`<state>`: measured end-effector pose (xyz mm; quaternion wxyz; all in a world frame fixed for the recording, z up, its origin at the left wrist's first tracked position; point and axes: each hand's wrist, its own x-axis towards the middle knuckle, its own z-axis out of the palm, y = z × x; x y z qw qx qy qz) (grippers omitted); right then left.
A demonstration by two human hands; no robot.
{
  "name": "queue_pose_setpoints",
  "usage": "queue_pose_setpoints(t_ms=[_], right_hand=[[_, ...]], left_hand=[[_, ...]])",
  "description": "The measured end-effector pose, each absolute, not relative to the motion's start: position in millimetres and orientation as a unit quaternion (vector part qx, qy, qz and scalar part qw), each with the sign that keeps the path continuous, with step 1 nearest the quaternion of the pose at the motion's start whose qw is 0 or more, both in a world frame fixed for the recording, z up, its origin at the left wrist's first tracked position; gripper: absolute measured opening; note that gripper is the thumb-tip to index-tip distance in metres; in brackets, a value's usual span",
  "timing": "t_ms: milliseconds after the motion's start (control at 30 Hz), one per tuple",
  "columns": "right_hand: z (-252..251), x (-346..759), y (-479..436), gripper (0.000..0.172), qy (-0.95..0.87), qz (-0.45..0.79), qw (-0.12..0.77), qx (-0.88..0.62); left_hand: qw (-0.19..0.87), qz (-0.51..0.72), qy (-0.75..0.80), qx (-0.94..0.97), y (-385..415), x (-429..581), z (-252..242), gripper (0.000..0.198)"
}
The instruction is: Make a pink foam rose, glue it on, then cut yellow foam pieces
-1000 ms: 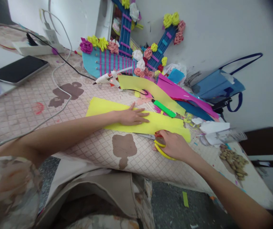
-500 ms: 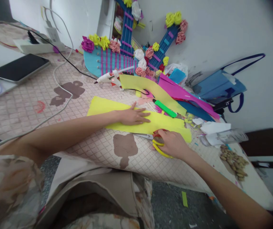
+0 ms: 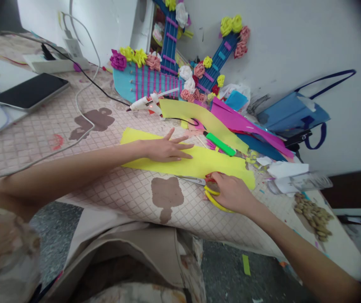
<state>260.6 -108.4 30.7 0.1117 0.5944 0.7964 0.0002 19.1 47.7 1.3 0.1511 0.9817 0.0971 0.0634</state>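
Note:
A strip of bright yellow paper (image 3: 212, 161) lies flat across the quilted cloth before me. My left hand (image 3: 166, 149) rests on its left half, fingers spread. Along the near edge of the strip, my right hand (image 3: 232, 191) is wrapped round the handles of a pair of scissors (image 3: 213, 197), red on one side and yellow on the other. The blades point left and lie beside the paper's near edge. Just beyond the strip sits a green box cutter (image 3: 220, 144). A second, paler yellow strip (image 3: 193, 111) curves behind it.
A white glue gun (image 3: 147, 104) stands at the back, its cord running left. Behind it are blue paper guitars (image 3: 148, 82) with paper flowers. A tablet (image 3: 32, 90) lies left. Peanuts (image 3: 314, 214), a clear plastic cup (image 3: 315, 182) and a blue bag (image 3: 293, 113) are on the right.
My left hand has slid slightly left along the yellow paper, and its fingers have spread wider. The right hand and scissors hold nearly the same place; the view has shifted a little.

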Motion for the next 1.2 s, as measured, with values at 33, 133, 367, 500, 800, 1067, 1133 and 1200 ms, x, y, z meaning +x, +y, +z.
queue_pose_setpoints(t_ms=[33, 133, 367, 500, 800, 1067, 1133, 1200], right_hand=[[31, 260, -108, 0.045, 0.796, 0.000, 0.114, 0.595], [31, 257, -107, 0.045, 0.798, 0.000, 0.117, 0.592], [29, 245, -101, 0.047, 0.806, 0.000, 0.102, 0.583], [29, 240, -98, 0.045, 0.812, -0.003, 0.100, 0.575], [26, 246, -100, 0.047, 0.813, 0.023, 0.128, 0.567], [30, 242, -101, 0.047, 0.809, -0.001, 0.111, 0.578], [31, 239, -99, 0.048, 0.805, -0.003, 0.118, 0.581], [31, 235, -98, 0.048, 0.802, -0.004, 0.124, 0.584]], left_hand=[[0.154, 0.071, 0.094, 0.981, 48, 13, 0, 0.041], [0.161, 0.080, 0.092, 0.979, 48, 0, -7, 0.040], [0.170, 0.072, 0.095, 0.978, 49, -5, -17, 0.042], [0.167, 0.053, 0.103, 0.979, 48, -5, -15, 0.043], [0.180, 0.074, 0.106, 0.975, 47, -5, -15, 0.041], [0.177, 0.077, 0.095, 0.977, 47, -5, -15, 0.042], [0.181, 0.081, 0.098, 0.975, 47, -5, -14, 0.041], [0.182, 0.072, 0.105, 0.975, 47, -5, -13, 0.041]])
